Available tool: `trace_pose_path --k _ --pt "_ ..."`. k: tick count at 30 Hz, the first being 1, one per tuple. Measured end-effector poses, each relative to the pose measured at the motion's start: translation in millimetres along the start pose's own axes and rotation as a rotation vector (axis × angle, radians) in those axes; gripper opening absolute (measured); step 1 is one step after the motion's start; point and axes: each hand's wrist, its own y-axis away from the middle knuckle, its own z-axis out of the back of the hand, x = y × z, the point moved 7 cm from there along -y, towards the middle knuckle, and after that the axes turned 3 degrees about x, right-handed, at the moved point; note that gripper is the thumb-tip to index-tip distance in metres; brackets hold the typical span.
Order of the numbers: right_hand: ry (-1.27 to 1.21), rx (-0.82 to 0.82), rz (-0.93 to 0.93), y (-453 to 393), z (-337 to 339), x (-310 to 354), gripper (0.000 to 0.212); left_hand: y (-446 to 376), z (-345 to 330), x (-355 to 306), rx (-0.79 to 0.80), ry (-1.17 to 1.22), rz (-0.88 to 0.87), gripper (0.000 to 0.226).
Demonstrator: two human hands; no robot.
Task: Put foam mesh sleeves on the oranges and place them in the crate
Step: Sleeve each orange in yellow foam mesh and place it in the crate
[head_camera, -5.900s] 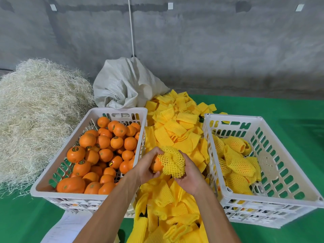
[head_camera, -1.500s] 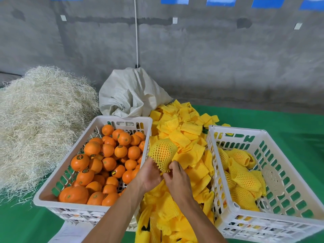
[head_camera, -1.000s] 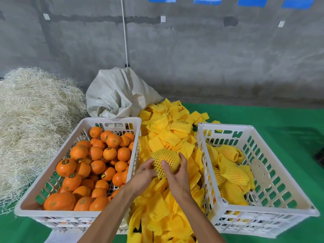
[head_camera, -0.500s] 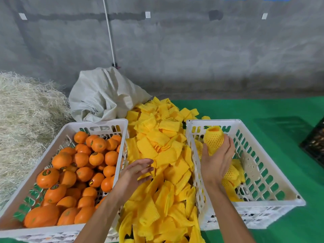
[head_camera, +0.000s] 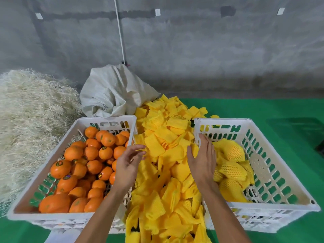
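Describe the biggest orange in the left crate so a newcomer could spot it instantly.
Start at the left crate, the one full of bare oranges. Go to its near left corner, closest to the camera. The big orange lies there against the front wall, plainly wider and more oblong than the round ones beside it.

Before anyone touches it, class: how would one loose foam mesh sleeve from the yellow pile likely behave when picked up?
A loose foam mesh sleeve is probably floppy, since the pieces lie bent and creased across the pile. It is likely very light, being thin open netting. It should not roll, lying flat, though a push may drag neighbouring sleeves along.
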Motion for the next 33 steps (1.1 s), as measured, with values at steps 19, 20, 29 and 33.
trace_pose_path --k 19,20,29,33 --pt "0.220 1.124 0.020 123 -180 46 0.072 42 135 117 0.603 -1.101 0.861 0.065" --pt "0.235 1.123 0.035 122 -181 47 0.063 44 131 117 0.650 -1.055 0.874 0.067" --pt "0.213 1.181 0.117 132 -179 54 0.076 35 113 118 0.709 -0.884 0.767 0.062" --pt "0.248 1.217 0.228 143 -181 59 0.077 30 116 121 0.579 -0.807 0.676 0.065"
